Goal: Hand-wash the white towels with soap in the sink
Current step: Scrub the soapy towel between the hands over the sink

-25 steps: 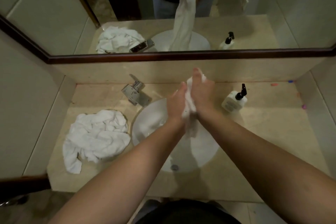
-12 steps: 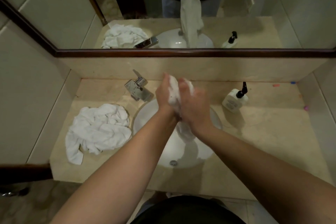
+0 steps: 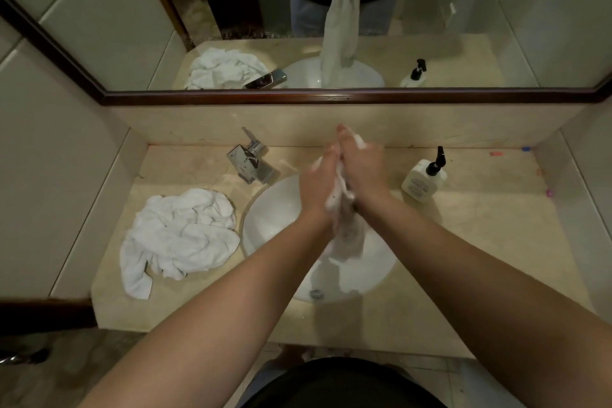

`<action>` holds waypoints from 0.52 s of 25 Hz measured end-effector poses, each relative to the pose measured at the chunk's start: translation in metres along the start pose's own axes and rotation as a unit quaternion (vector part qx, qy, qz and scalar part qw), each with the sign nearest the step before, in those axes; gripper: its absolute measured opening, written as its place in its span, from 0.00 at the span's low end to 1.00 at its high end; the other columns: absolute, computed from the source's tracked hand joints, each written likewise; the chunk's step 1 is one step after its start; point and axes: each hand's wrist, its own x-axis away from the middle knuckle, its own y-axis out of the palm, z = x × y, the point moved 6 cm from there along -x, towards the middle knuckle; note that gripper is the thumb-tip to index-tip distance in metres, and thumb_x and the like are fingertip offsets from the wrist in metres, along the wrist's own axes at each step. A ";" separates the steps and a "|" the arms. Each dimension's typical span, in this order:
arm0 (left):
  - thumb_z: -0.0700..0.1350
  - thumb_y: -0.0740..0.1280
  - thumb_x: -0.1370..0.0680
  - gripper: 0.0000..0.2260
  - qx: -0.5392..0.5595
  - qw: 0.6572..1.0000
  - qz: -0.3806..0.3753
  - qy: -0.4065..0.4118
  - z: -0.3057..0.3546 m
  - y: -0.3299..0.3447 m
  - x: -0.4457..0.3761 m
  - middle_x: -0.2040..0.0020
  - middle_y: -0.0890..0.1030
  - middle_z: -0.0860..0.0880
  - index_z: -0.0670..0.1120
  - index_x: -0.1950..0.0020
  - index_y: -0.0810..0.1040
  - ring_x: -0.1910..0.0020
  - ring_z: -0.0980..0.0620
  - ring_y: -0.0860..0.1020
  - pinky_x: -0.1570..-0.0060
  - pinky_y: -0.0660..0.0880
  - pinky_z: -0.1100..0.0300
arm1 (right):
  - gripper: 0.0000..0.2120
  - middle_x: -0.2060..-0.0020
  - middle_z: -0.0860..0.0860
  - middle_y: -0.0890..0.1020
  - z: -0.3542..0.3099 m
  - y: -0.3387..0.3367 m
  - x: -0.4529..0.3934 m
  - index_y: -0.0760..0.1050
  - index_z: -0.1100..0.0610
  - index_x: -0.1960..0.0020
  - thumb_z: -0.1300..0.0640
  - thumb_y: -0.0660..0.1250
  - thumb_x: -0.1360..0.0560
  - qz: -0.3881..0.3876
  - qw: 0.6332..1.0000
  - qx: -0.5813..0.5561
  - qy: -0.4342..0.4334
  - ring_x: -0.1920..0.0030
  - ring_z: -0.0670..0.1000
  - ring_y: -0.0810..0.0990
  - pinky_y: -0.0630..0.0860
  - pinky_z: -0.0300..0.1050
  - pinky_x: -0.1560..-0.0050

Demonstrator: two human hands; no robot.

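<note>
On the left of the desk (image 3: 463, 275) lay a heap of towels (image 3: 180, 237), with the tap (image 3: 248, 159) behind it beside the sink (image 3: 275, 209). Over the sink, the left hand (image 3: 319, 180) and right hand (image 3: 362, 164) were pressed together, fingers curled around a sudsy towel (image 3: 346, 232) whose tail hung into the bowl. A soap bottle (image 3: 422, 180) stood to the right.
</note>
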 end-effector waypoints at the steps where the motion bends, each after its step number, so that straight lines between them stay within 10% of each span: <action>1: 0.60 0.61 0.19 0.21 0.030 0.999 0.026 -0.019 0.007 -0.007 -0.002 0.69 0.78 0.51 0.45 0.59 0.78 0.69 0.55 0.78 0.70 0.73 0.64 | 0.18 0.72 0.52 0.82 -0.003 0.005 0.010 0.81 0.52 0.65 0.43 0.65 0.22 -0.014 1.000 0.005 -0.013 0.69 0.50 0.81 0.79 0.55 0.62; 6: 0.62 0.61 0.20 0.17 0.032 0.998 -0.054 -0.031 0.001 0.001 0.007 0.57 0.81 0.51 0.50 0.53 0.78 0.56 0.50 0.81 0.52 0.80 0.53 | 0.22 0.73 0.51 0.79 -0.014 0.001 0.007 0.75 0.53 0.70 0.43 0.63 0.20 0.009 0.998 0.040 -0.038 0.68 0.51 0.80 0.80 0.54 0.57; 13: 0.61 0.58 0.17 0.20 0.072 0.995 -0.035 -0.058 0.005 0.003 -0.007 0.67 0.78 0.50 0.48 0.58 0.77 0.62 0.51 0.79 0.64 0.75 0.63 | 0.21 0.71 0.50 0.81 -0.018 0.002 0.013 0.77 0.54 0.66 0.45 0.62 0.19 0.006 0.998 0.049 -0.034 0.72 0.43 0.79 0.73 0.40 0.67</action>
